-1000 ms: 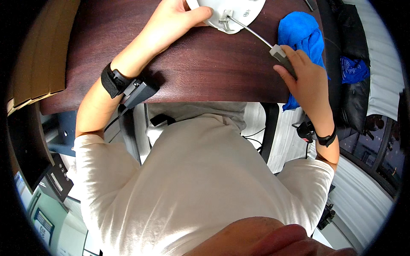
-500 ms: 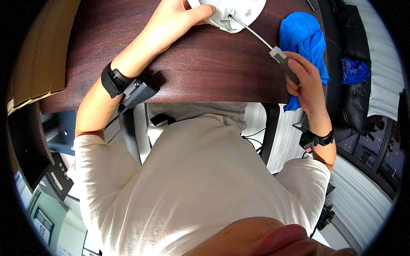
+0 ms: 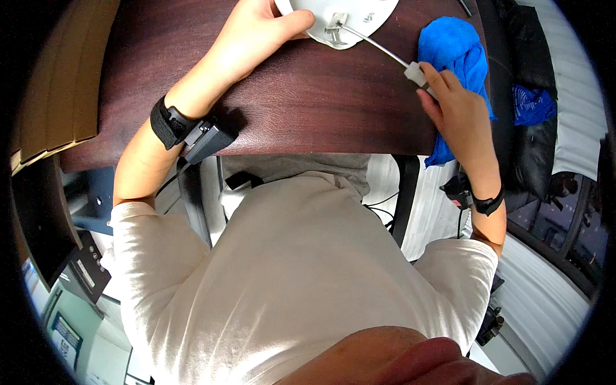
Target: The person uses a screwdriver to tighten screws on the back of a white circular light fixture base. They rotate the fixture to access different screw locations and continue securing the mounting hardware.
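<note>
A white rounded plastic part (image 3: 359, 29) lies at the far edge of the view, cut off by the top of the picture. My left hand (image 3: 273, 29) grips its left side, thumb on top and the other fingers mostly hidden. My right hand (image 3: 452, 109) is closed around the grey handle of a screwdriver (image 3: 378, 47). The screwdriver's long metal shaft slants to the upper left, its tip at a small metal bracket (image 3: 335, 23) on the white part. Just beyond my right hand lies a crumpled blue cloth (image 3: 452, 48).
The dark reddish-brown table (image 3: 308, 115) spreads beneath both hands, its near edge close to my body. Cardboard (image 3: 64, 70) stands at the left. Beyond the table's right side are a black padded seat (image 3: 536, 58) and another blue cloth (image 3: 534, 104) on it.
My right hand has turned over on the screwdriver handle, so the back of the hand now faces up. The white part and my left hand have shifted slightly left.
</note>
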The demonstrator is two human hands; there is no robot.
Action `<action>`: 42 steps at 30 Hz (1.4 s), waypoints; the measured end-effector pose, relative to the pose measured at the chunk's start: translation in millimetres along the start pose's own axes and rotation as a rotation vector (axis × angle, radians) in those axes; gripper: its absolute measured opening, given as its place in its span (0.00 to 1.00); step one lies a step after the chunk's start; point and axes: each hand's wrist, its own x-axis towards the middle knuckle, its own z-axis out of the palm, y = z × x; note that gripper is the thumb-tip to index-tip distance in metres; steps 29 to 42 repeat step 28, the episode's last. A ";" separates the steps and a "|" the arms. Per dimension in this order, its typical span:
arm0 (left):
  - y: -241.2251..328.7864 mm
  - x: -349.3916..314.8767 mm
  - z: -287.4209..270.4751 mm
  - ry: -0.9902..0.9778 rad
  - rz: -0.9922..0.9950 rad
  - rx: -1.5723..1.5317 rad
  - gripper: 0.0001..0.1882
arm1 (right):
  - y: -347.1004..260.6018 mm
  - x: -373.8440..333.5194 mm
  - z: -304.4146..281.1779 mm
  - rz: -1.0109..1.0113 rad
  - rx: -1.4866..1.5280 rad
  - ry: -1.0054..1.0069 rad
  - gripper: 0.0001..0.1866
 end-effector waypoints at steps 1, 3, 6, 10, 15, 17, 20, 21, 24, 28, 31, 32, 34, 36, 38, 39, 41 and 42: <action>1.7 -0.5 0.2 0.008 -0.009 -0.005 0.15 | 1.8 1.7 -1.0 -0.027 0.007 0.052 0.17; 4.6 -0.8 1.5 0.016 -0.019 -0.038 0.16 | 10.3 6.5 -0.5 -0.079 0.018 0.157 0.16; 11.6 0.0 5.2 -0.005 0.014 -0.100 0.17 | 18.2 6.1 16.5 -0.093 0.405 0.397 0.12; 31.9 -2.3 9.7 -0.046 0.074 -0.132 0.21 | 16.1 -5.2 14.6 0.593 1.565 0.100 0.10; 26.9 -1.1 9.6 -0.019 0.066 -0.176 0.22 | 11.4 -5.1 23.0 0.644 1.614 0.228 0.13; 26.1 -0.9 8.6 -0.029 0.074 -0.142 0.22 | 9.1 -3.6 24.5 0.668 1.563 0.229 0.14; 36.3 -4.4 11.7 -0.018 0.062 -0.177 0.21 | 6.4 -1.9 24.7 0.683 1.477 0.125 0.16; 36.1 -4.0 11.2 -0.020 0.053 -0.141 0.21 | 10.2 -4.6 22.1 0.675 1.479 0.054 0.16; 33.0 -1.5 8.7 -0.023 0.045 -0.071 0.20 | 17.6 -11.3 18.2 0.691 1.494 -0.215 0.19; 34.1 -3.0 8.8 -0.019 0.050 -0.051 0.20 | 23.5 -17.9 26.2 0.613 1.507 -0.444 0.23; 34.1 -3.0 8.8 -0.019 0.050 -0.051 0.20 | 23.5 -17.9 26.2 0.613 1.507 -0.444 0.23; 34.1 -3.0 8.8 -0.019 0.050 -0.051 0.20 | 23.5 -17.9 26.2 0.613 1.507 -0.444 0.23; 34.1 -3.0 8.8 -0.019 0.050 -0.051 0.20 | 23.5 -17.9 26.2 0.613 1.507 -0.444 0.23; 34.1 -3.0 8.8 -0.019 0.050 -0.051 0.20 | 23.5 -17.9 26.2 0.613 1.507 -0.444 0.23; 34.1 -3.0 8.8 -0.019 0.050 -0.051 0.20 | 23.5 -17.9 26.2 0.613 1.507 -0.444 0.23; 34.1 -3.0 8.8 -0.019 0.050 -0.051 0.20 | 23.5 -17.9 26.2 0.613 1.507 -0.444 0.23; 34.1 -3.0 8.8 -0.019 0.050 -0.051 0.20 | 23.5 -17.9 26.2 0.613 1.507 -0.444 0.23; 34.1 -3.0 8.8 -0.019 0.050 -0.051 0.20 | 23.5 -17.9 26.2 0.613 1.507 -0.444 0.23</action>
